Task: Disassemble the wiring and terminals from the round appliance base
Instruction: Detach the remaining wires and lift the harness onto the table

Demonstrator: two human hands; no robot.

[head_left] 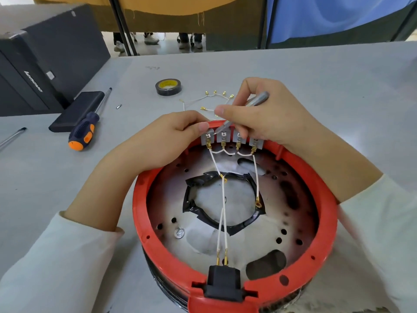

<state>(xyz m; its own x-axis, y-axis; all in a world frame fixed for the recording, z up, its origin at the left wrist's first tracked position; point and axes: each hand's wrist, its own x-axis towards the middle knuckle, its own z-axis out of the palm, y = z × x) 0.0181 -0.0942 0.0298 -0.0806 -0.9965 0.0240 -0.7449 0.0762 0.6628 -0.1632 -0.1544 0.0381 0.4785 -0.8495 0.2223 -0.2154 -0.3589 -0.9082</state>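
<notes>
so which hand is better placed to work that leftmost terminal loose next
Right, probably. The right hand already grips the small grey screwdriver, its tip at the leftmost terminal block. The left hand holds no tool and grips the red base rim beside that block.

The right hand (266, 114) covers most of the small screwdriver (257, 100). The base (144, 208) is cut off at the bottom edge. The left hand (162, 141) hides its fingertips behind the rim.

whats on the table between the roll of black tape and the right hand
Loose white wires with gold terminals lie on the grey table between the tape roll and the right hand, in the head view.
</notes>
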